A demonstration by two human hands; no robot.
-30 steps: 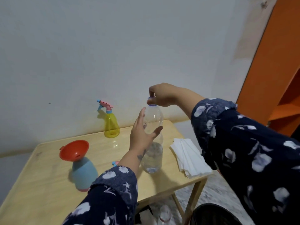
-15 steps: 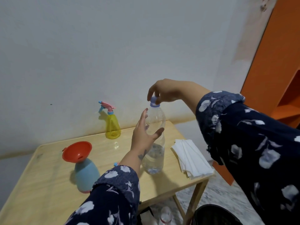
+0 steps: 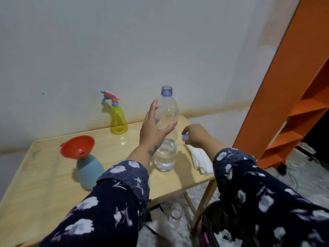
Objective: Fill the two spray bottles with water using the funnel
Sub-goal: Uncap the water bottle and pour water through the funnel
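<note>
Cap off, water bottle (image 3: 166, 132) upright mid-worktop (image 3: 44, 177).
Your sleeve hides the blue spray bottle's (image 3: 89, 168) base. Your left hand (image 3: 153, 130) wraps the bottle; your right hand (image 3: 195, 135), at its 3 o'clock, pinches the cap (image 3: 185, 138).

Bench (image 3: 44, 175): light wood, with thin wooden legs.
Napkins (image 3: 200, 157): a white stack lying on the right edge of the bench.
Wall (image 3: 124, 41): plain and pale, behind the bench.
Shelf (image 3: 293, 104): orange, standing on the right.
Floor (image 3: 302, 175): pale and patchy.
</note>
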